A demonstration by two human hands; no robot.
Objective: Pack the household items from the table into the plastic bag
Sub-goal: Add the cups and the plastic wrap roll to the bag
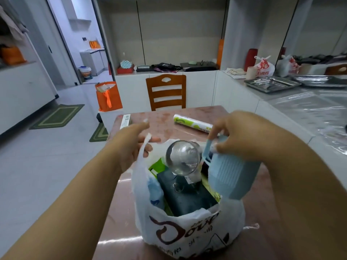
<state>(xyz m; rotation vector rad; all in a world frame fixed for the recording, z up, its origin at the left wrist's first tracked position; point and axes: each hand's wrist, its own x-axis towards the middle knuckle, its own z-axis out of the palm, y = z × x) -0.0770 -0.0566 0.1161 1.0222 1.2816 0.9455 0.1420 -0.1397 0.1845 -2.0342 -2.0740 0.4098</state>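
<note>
A white plastic bag point(187, 235) with brown lettering stands open on the pinkish table point(161, 119). Inside it lie a dark box point(185, 196), an upturned clear glass bowl point(183, 158), a green packet point(157, 165) and something blue point(155, 192). My left hand point(129, 145) pinches the bag's left handle point(145, 145) and holds it up. My right hand point(242, 134) grips a light blue ribbed cup point(232, 177) by its top, tilted over the bag's right rim. A white and green roll point(193, 124) lies farther back on the table.
A flat white box point(125, 121) lies at the table's far left edge. A wooden chair point(166, 91) stands behind the table. An orange bag point(108, 96) sits on the floor at left. The counter at right carries metal trays point(272, 84).
</note>
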